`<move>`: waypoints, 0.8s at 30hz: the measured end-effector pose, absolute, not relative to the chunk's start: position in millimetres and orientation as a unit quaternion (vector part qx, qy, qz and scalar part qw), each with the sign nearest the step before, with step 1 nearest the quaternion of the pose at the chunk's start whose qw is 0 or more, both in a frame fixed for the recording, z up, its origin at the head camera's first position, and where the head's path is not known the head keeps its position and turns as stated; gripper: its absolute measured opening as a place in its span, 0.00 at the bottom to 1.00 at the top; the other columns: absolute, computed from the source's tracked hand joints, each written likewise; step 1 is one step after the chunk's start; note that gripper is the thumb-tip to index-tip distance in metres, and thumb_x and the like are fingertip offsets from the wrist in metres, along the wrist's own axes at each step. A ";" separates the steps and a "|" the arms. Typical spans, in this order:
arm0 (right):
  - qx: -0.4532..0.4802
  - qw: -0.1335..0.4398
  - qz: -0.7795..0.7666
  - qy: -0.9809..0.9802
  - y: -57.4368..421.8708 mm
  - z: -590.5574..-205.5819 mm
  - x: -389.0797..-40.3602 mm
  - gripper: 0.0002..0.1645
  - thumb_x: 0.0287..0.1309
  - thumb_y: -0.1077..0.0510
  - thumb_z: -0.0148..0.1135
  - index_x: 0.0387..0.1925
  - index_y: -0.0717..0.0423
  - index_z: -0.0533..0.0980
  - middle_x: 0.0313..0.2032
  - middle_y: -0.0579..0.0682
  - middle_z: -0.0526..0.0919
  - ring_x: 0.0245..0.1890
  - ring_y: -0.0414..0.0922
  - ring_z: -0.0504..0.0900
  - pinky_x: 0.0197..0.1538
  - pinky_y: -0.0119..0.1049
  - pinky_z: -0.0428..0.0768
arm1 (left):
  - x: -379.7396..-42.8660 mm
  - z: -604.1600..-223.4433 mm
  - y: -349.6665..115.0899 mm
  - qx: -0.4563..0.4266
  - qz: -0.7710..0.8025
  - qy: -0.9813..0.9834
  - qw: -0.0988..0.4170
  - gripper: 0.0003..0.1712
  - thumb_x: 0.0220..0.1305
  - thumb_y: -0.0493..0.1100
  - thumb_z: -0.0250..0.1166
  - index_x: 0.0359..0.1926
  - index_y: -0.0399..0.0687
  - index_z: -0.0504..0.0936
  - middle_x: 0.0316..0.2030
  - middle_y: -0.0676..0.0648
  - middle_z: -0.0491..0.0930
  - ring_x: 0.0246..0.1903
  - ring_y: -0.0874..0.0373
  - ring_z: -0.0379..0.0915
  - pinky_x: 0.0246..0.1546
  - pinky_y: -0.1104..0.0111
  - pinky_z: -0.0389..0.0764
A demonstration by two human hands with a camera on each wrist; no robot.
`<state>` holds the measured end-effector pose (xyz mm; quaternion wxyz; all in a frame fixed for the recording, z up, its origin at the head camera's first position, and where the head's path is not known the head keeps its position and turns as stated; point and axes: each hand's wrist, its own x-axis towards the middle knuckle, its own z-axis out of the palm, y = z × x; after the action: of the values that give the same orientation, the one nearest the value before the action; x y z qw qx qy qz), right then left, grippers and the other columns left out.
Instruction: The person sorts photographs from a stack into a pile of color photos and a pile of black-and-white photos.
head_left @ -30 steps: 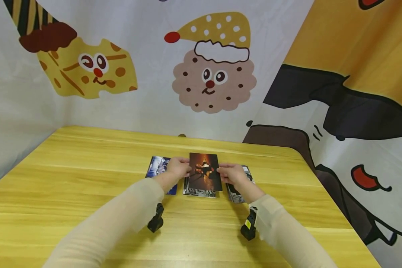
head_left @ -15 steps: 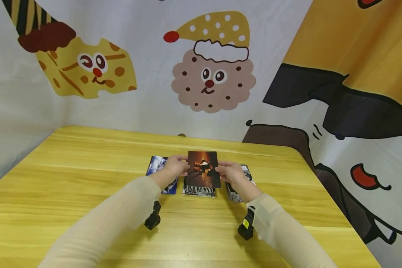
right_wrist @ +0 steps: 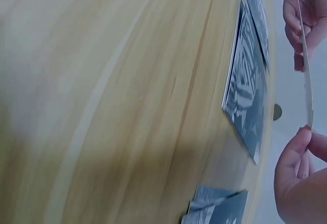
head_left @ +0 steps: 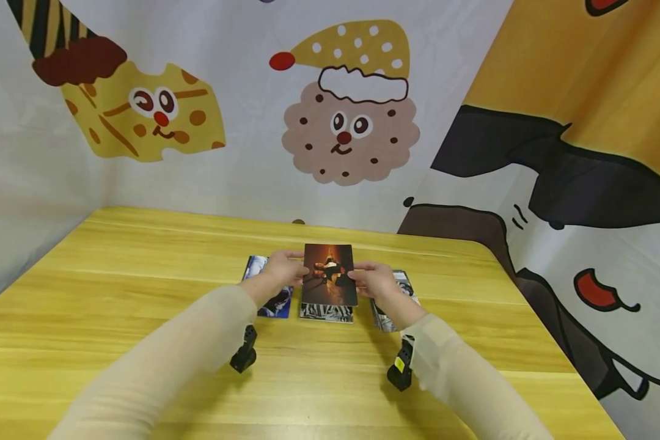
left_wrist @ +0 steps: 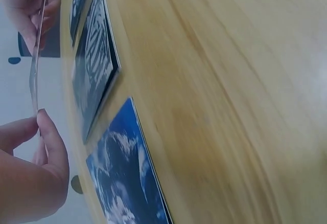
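Photo card (head_left: 329, 275) pinched by left hand (head_left: 282, 269) and right hand (head_left: 376, 282) at side edges, above middle card stack (head_left: 326, 313). Yellow label (head_left: 399, 365) seen on right wrist camera (head_left: 399, 380), unreadable.

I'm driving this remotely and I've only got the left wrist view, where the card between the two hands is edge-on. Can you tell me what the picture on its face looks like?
Observer: The head view shows the card face on: a dark picture with a warm orange glow down the middle. The details are too small for me to make out.
Operator: Okay, and the rightmost pile is mostly cut off at the top of my frame. Is it stacked square?
Observer: No. In the right wrist view its cards lie staggered, with edges and corners out of line, though the bottom of that frame cuts part of it off.
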<state>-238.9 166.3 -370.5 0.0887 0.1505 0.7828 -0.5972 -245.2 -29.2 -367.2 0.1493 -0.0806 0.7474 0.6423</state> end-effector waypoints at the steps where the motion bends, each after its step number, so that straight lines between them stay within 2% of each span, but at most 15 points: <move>1: 0.150 0.085 -0.599 0.782 164.1 -370.1 -238.8 0.22 0.58 0.64 0.60 0.56 0.61 0.74 0.35 0.51 0.81 0.22 0.37 0.75 0.26 0.27 0.77 | -245.1 -367.1 -31.4 -0.079 0.640 0.750 0.149 0.27 0.61 0.29 0.57 0.63 0.37 0.67 0.57 0.32 0.72 0.23 0.63 0.71 0.28 0.74 0.81; 6: 0.142 0.074 -0.602 0.782 152.5 -368.1 -238.9 0.23 0.56 0.65 0.61 0.55 0.60 0.75 0.32 0.51 0.81 0.21 0.38 0.74 0.27 0.30 0.78 | -245.3 -368.6 -43.1 -0.075 0.632 0.756 0.153 0.27 0.61 0.30 0.58 0.63 0.34 0.67 0.59 0.33 0.70 0.26 0.62 0.72 0.29 0.74 0.82; 14: 0.136 0.085 -0.610 0.776 139.7 -365.4 -240.0 0.22 0.56 0.66 0.61 0.55 0.61 0.75 0.30 0.50 0.79 0.20 0.38 0.72 0.24 0.28 0.78 | -247.5 -369.4 -57.2 -0.081 0.621 0.765 0.150 0.26 0.63 0.32 0.57 0.63 0.34 0.67 0.55 0.31 0.72 0.26 0.62 0.72 0.25 0.75 0.80; 18: 0.140 0.097 -0.615 0.770 133.6 -364.3 -241.2 0.22 0.56 0.67 0.61 0.54 0.62 0.75 0.28 0.49 0.78 0.20 0.38 0.73 0.22 0.26 0.77 | -247.1 -368.8 -64.6 -0.080 0.616 0.769 0.152 0.27 0.63 0.33 0.57 0.63 0.34 0.66 0.57 0.32 0.71 0.38 0.54 0.76 0.30 0.74 0.82; 21: 0.143 0.106 -0.617 0.766 128.8 -363.8 -241.5 0.22 0.56 0.67 0.61 0.55 0.61 0.75 0.33 0.52 0.80 0.22 0.39 0.74 0.22 0.25 0.77 | -246.2 -368.3 -69.9 -0.075 0.608 0.776 0.150 0.27 0.64 0.34 0.56 0.64 0.35 0.66 0.58 0.32 0.70 0.40 0.54 0.76 0.32 0.74 0.82; 24: 0.134 0.113 -0.624 0.762 124.3 -363.4 -240.5 0.22 0.57 0.68 0.59 0.55 0.62 0.74 0.43 0.59 0.80 0.28 0.41 0.76 0.24 0.25 0.79 | -245.6 -369.1 -75.5 -0.072 0.603 0.781 0.145 0.27 0.64 0.35 0.56 0.64 0.34 0.66 0.54 0.33 0.72 0.31 0.59 0.74 0.28 0.75 0.81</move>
<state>-240.5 124.3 -363.4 0.1129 0.1342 0.7616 -0.6239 -245.6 -75.5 -369.1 0.1448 -0.0715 0.7810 0.6033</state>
